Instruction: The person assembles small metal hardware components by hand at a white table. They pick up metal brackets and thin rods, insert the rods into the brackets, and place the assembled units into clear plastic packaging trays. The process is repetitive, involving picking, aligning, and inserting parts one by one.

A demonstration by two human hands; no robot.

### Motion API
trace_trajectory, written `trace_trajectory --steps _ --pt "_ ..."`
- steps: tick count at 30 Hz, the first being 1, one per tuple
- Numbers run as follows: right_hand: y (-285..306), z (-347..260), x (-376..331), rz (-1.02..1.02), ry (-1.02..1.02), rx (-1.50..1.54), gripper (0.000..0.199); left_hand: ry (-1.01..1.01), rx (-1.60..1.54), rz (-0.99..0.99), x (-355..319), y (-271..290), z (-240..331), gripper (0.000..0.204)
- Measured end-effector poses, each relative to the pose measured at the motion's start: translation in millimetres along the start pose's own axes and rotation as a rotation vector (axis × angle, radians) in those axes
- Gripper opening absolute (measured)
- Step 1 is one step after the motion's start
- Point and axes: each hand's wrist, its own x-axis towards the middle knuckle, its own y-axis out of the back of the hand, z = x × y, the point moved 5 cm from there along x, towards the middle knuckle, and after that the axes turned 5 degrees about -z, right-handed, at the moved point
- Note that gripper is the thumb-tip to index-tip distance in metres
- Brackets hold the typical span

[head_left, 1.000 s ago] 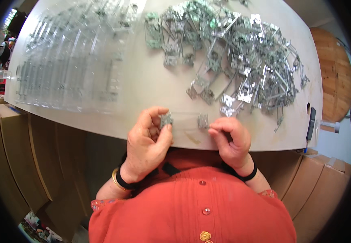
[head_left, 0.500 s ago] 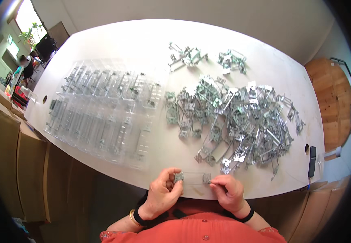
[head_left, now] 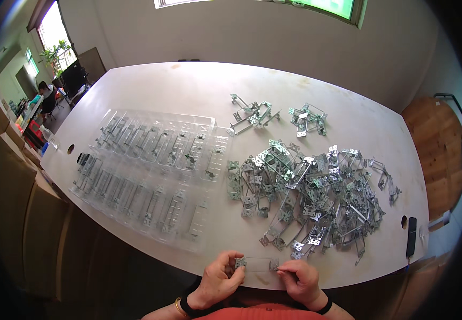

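Close to the table's near edge, my left hand pinches one end of a small metal bracket, with thumb and forefinger on its plate. The bracket has a plate at each end, joined by thin wires, and lies level between my hands. My right hand grips the other end with its fingertips. Just beyond my hands is a heaped pile of similar metal brackets. To the left, a clear plastic tray holds brackets in two rows of slots; a nearer tray section sits beside my left hand.
Two smaller clusters of brackets, one at the centre back and another right of it, lie behind the pile. A black handheld device rests at the right edge. Cardboard boxes stand left of the white table. Far left, a person sits.
The view has tilted up, so the table and hands appear lower and a window shows above. Both hands keep their hold on the bracket, with little visible movement.
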Motion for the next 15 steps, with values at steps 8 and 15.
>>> trace_trajectory --steps 8,15 --pt "-3.2 1.9 1.4 0.009 0.000 0.022 0.018 -0.016 -0.010 0.000 0.7 -0.5 -0.7 0.031" --pt "-0.5 -2.2 -6.6 0.054 -0.004 0.078 0.014 -0.077 0.080 0.015 -4.1 -0.3 3.8 0.030"
